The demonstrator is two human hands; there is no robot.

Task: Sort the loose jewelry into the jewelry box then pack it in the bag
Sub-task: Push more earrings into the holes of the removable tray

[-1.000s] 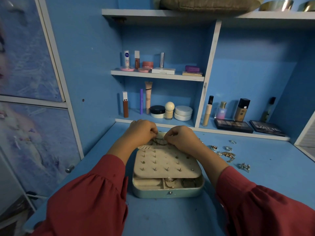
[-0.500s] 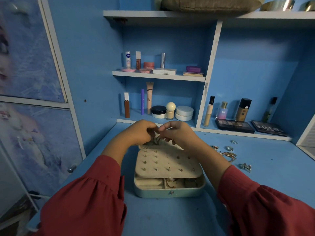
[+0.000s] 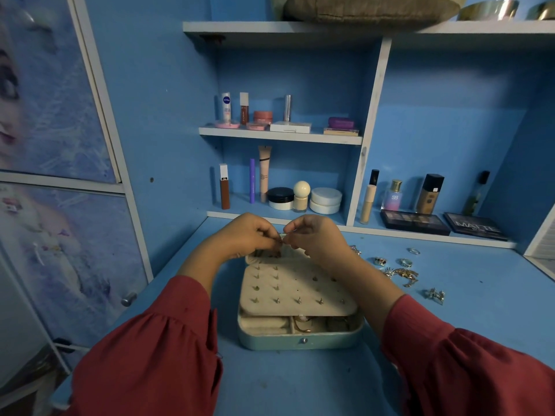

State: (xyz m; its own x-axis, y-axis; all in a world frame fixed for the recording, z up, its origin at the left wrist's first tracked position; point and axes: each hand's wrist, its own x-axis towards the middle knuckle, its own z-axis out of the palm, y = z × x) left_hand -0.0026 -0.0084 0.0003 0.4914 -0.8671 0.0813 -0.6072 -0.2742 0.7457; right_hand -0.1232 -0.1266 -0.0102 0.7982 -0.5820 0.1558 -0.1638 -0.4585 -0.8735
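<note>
Nearest the camera, two red sleeves [image 3: 156, 364] frame the blue bench [image 3: 300, 382]. The jewelry box [image 3: 300, 337] sits open at bench centre; its cream stud panel [image 3: 295, 291] carries rows of earrings above front compartments holding small pieces. Over the box's far edge, the left hand [image 3: 243, 235] and right hand [image 3: 318, 238] meet, fingers curled, fingertips pinching a small item [image 3: 280, 240] too small to identify. Loose jewelry [image 3: 402, 271] lies on the bench right of the box. Beyond, shelves hold cosmetics [image 3: 300, 196].
</note>
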